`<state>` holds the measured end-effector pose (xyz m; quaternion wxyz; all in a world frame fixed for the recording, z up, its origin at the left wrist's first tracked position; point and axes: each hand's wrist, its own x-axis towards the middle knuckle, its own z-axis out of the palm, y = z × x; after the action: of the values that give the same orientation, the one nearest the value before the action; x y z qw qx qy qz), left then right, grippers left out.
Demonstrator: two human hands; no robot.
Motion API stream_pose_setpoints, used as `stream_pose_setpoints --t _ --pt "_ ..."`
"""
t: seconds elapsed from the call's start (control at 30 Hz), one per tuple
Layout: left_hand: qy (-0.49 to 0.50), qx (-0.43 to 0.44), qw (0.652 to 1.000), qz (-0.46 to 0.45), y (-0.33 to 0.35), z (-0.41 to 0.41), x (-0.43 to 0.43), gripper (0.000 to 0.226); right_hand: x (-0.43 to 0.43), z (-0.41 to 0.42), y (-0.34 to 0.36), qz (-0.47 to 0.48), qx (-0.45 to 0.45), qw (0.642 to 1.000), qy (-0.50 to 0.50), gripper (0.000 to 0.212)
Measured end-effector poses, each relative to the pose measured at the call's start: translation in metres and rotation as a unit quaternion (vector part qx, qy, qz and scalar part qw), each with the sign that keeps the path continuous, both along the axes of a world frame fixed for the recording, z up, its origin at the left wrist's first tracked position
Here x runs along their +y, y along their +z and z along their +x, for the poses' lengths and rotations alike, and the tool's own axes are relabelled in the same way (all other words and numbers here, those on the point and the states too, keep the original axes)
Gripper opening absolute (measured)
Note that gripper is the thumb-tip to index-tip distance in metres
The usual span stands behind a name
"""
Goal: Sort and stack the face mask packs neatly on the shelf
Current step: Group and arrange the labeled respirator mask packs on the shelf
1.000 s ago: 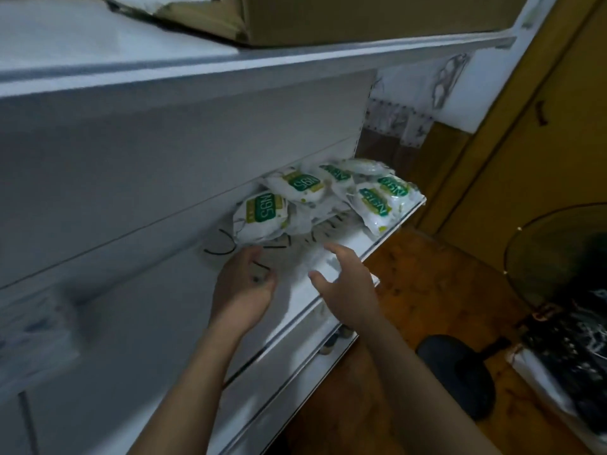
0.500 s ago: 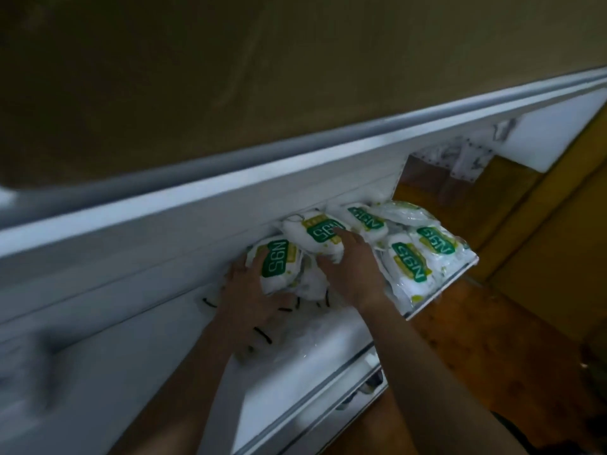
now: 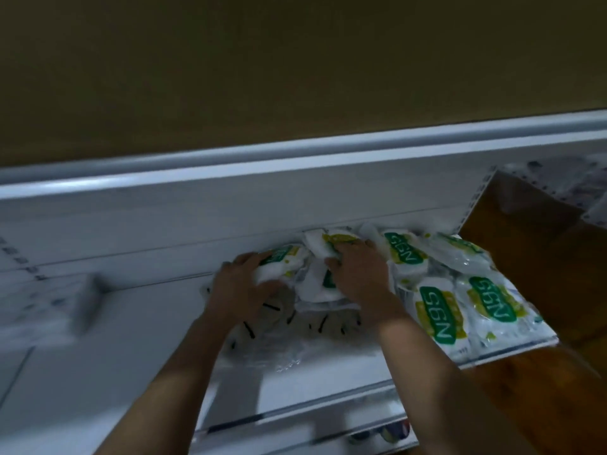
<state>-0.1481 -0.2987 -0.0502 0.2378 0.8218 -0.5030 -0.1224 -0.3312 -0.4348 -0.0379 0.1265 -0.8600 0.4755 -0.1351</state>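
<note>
Several white N95 face mask packs with green and yellow labels lie in a loose heap at the right end of a white shelf (image 3: pixel 345 359). My left hand (image 3: pixel 239 287) grips the leftmost pack (image 3: pixel 285 261), fingers curled round its edge. My right hand (image 3: pixel 358 270) lies over a pack in the middle (image 3: pixel 320 247), fingers curled on its top. More packs (image 3: pixel 440 316) spread to the right, up to the shelf's front corner. A clear plastic sheet with black marks (image 3: pixel 295 326) lies under my wrists.
The white shelf above (image 3: pixel 295 159) overhangs close over the packs, with a brown cardboard box (image 3: pixel 295 60) on it. A blurred white box (image 3: pixel 49 303) sits on the shelf at the left. Brown wooden floor (image 3: pixel 542 372) shows beyond the shelf's right end.
Both hands went from hovering above the bare shelf to the heap and took hold of packs. The camera came closer and lower, so the upper shelf now fills the top.
</note>
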Motion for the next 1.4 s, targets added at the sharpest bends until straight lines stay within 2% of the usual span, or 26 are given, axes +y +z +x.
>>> stream_pose_setpoints --t 0.1,0.2,0.27,0.33,0.4,0.5,0.57,0.6,0.67,0.7,0.77,0.8,0.87,0.93,0.97,1.13,1.23,1.33,1.4 --pt "0.077 -0.026 0.997 -0.019 0.006 -0.008 0.015 0.068 0.003 0.002 0.012 -0.016 -0.047 0.999 0.017 0.038" --pt "0.172 -0.042 0.983 -0.038 0.012 -0.013 0.043 0.067 0.018 0.009 0.025 -0.063 -0.111 0.989 0.071 0.033" --pt "0.23 -0.068 0.97 -0.042 0.01 -0.013 0.069 0.07 0.036 0.019 0.029 -0.054 -0.193 0.969 0.146 0.03" --pt "0.306 -0.052 0.95 -0.02 0.004 -0.015 0.098 0.067 0.057 0.031 0.027 -0.014 -0.275 0.934 0.228 0.029" --pt "0.367 -0.071 0.928 -0.014 -0.003 -0.021 0.127 0.072 0.079 0.045 0.021 0.026 -0.319 0.905 0.282 0.031" --pt "0.392 -0.085 0.916 0.017 -0.016 -0.027 0.159 0.094 0.11 0.069 0.005 0.053 -0.323 0.888 0.324 0.029" --pt "0.377 -0.008 0.925 0.057 -0.019 -0.029 0.169 0.104 0.129 0.082 -0.007 0.073 -0.302 0.884 0.35 0.028" --pt "0.351 0.045 0.934 0.048 -0.014 -0.031 0.171 0.102 0.136 0.088 -0.012 0.084 -0.283 0.887 0.355 0.028" --pt "0.325 0.161 0.931 -0.045 -0.012 -0.028 0.18 0.071 0.145 0.098 -0.024 0.088 -0.237 0.9 0.356 0.029" --pt "0.328 0.207 0.918 -0.087 -0.011 -0.025 0.187 0.061 0.147 0.103 -0.031 0.088 -0.215 0.906 0.354 0.03" --pt "0.36 0.25 0.892 -0.113 -0.012 -0.015 0.206 0.069 0.149 0.109 -0.042 0.097 -0.192 0.917 0.337 0.027" --pt "0.383 0.239 0.885 -0.114 -0.012 -0.009 0.216 0.069 0.151 0.111 -0.046 0.107 -0.191 0.921 0.323 0.024" --pt "0.417 0.187 0.88 -0.129 -0.009 0.005 0.229 0.055 0.154 0.115 -0.049 0.125 -0.202 0.927 0.291 0.024" --pt "0.417 0.151 0.886 -0.132 -0.001 0.019 0.229 0.04 0.156 0.121 -0.048 0.118 -0.201 0.933 0.275 0.025" --pt "0.405 0.146 0.894 -0.123 0.002 0.028 0.225 0.04 0.156 0.124 -0.049 0.108 -0.198 0.935 0.275 0.025" --pt "0.33 0.167 0.929 0.019 0.01 0.074 0.192 0.086 0.166 0.131 -0.034 0.076 -0.153 0.955 0.243 0.03" --pt "0.275 0.25 0.927 0.049 0.009 0.089 0.176 0.096 0.176 0.119 -0.025 0.062 -0.147 0.971 0.176 0.041" --pt "0.233 0.297 0.925 0.046 -0.002 0.099 0.17 0.075 0.168 0.094 -0.019 -0.014 -0.108 0.992 0.065 0.045" --pt "0.211 0.305 0.927 0.05 -0.007 0.102 0.168 0.057 0.148 0.074 -0.013 -0.032 -0.044 0.997 -0.05 0.06"
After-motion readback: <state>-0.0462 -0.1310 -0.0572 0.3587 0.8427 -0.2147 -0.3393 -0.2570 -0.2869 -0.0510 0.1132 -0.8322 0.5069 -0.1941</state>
